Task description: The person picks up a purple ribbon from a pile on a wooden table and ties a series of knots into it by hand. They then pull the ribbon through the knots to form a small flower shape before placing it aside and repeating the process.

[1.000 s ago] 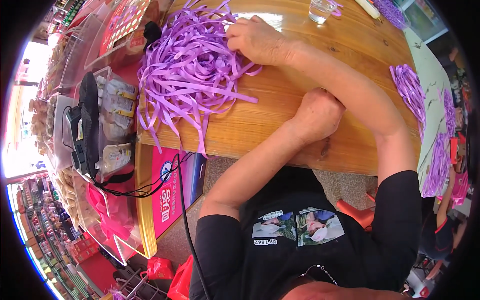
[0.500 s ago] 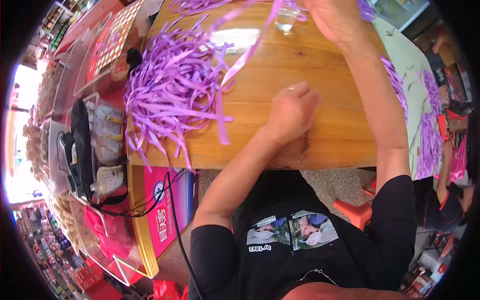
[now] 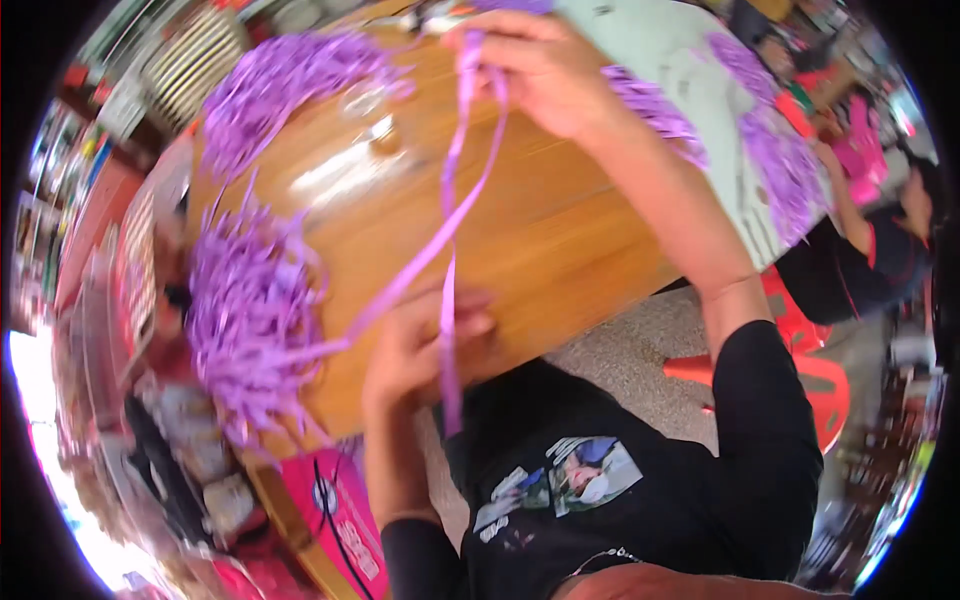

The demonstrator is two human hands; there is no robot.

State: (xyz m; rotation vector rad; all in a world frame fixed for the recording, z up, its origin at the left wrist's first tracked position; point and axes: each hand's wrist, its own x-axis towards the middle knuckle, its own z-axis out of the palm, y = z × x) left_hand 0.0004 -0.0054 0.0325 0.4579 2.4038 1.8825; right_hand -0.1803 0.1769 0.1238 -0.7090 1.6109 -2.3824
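My right hand [image 3: 530, 70] is raised over the far side of the wooden table, its fingers closed on a purple ribbon [image 3: 463, 125]. From it the ribbon hangs in a loop. One length slants left to the near ribbon pile [image 3: 255, 300], and another drops in front of my left hand. My left hand [image 3: 425, 345] is low at the table's near edge, behind the hanging ribbon; motion smears its fingers, so their grip is unclear. A second purple ribbon heap [image 3: 290, 80] lies at the far left of the wooden table [image 3: 560, 230].
A clear glass [image 3: 383, 135] stands near the far ribbon heap. At right is a white marble-patterned table [image 3: 640, 40] with more purple ribbons [image 3: 780, 170]. Red plastic stools [image 3: 825, 390] stand on the floor. Another person [image 3: 850, 265] is at the right. Plastic containers [image 3: 200, 430] line the left.
My view has turned and shifted. My right hand has come nearer with the ribbon, which now hangs down in a loop. The left hand is now behind the hanging length, close to the table edge.
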